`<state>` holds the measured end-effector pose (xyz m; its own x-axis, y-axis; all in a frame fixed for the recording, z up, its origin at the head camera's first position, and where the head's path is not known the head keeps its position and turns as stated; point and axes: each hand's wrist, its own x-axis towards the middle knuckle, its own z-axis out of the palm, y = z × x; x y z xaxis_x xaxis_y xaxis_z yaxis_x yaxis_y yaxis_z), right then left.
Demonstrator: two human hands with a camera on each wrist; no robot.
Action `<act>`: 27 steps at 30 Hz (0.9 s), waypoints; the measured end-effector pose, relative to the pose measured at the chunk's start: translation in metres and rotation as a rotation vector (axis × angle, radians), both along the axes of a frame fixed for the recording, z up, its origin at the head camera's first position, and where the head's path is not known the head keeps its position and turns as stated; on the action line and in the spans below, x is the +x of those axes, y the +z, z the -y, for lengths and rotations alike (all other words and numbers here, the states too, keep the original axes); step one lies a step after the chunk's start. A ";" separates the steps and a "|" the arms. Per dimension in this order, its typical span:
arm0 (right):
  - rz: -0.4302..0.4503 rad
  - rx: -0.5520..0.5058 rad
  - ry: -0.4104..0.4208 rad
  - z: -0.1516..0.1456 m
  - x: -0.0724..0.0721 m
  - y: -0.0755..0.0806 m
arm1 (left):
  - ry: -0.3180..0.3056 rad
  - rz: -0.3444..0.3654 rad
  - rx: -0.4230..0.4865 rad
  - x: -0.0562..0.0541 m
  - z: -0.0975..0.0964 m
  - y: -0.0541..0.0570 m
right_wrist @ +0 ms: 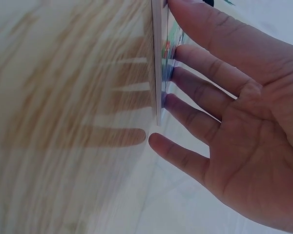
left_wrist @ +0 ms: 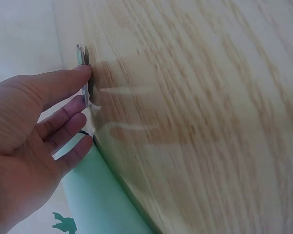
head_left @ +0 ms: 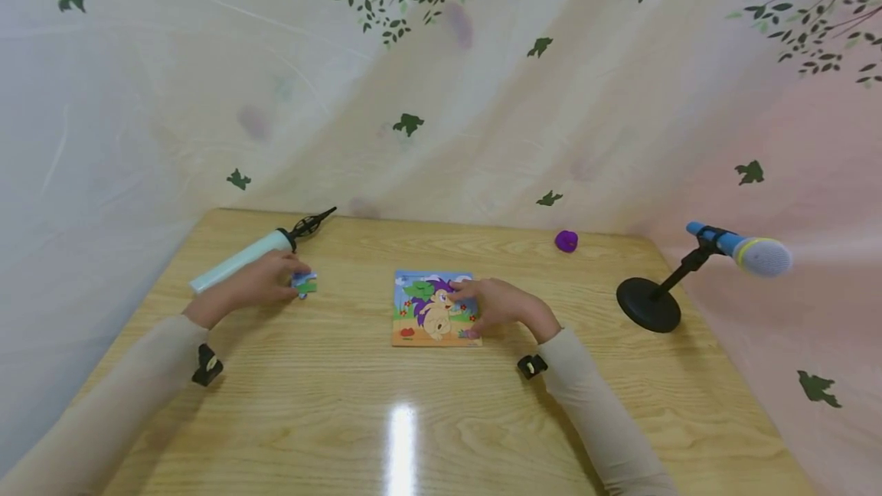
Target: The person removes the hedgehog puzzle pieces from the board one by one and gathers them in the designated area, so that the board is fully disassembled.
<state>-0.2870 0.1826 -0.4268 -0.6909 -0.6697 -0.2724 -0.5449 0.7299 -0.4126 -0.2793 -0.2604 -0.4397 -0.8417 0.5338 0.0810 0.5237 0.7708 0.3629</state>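
Observation:
My left hand (head_left: 264, 280) pinches a jigsaw puzzle piece (head_left: 306, 282) with a blue and green print, just above the left part of the table. In the left wrist view the piece (left_wrist: 86, 83) appears edge-on between thumb and fingers. A square jigsaw puzzle (head_left: 436, 312) with a purple-spined hedgehog picture lies flat at mid-table. Over its right side spreads my right hand (head_left: 504, 303), with several fingertips resting on the picture. The right wrist view shows the puzzle's edge (right_wrist: 157, 73) and the little finger apart from it.
A pale green hand pump (head_left: 241, 260) with a black nozzle lies just behind my left hand. At the right a blue microphone (head_left: 740, 249) sits on a black stand (head_left: 649, 305). A small purple object (head_left: 566, 241) lies near the back edge.

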 end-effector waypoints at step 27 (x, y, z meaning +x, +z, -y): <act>0.002 0.011 0.021 -0.001 0.000 0.002 | -0.032 0.018 0.005 -0.002 -0.007 0.005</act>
<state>-0.2875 0.1834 -0.4248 -0.6763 -0.6810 -0.2809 -0.5593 0.7228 -0.4058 -0.2812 -0.2534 -0.4345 -0.8255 0.5602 0.0686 0.5414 0.7516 0.3768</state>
